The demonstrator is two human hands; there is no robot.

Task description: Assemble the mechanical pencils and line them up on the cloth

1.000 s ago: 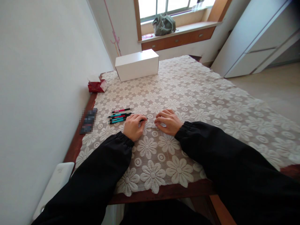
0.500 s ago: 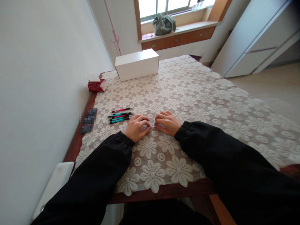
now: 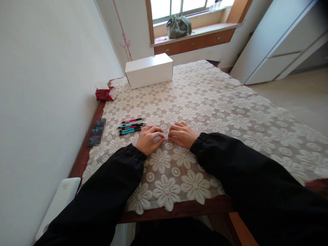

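Observation:
My left hand (image 3: 150,139) and my right hand (image 3: 182,134) rest close together near the front of the table, fingers closed in a pinch. Between the fingertips runs a thin pale strip (image 3: 166,138), held at both ends; most of it is hidden and its kind is too small to make out. Just left of my left hand lie several pens (image 3: 130,129) in a loose bunch, turquoise, black and red. A red and black pen (image 3: 132,120) lies slightly apart, behind the bunch.
A flowered lace tablecloth (image 3: 196,186) covers the table. At its far end stands a white box (image 3: 150,75). Along the left wall are a red tissue pack (image 3: 105,94) and a dark, blurred-out flat object (image 3: 96,132). A white device (image 3: 60,205) sits at the front left.
Almost nothing differs. Both hands keep their pinch on the thin pale strip, and the view has shifted very slightly.

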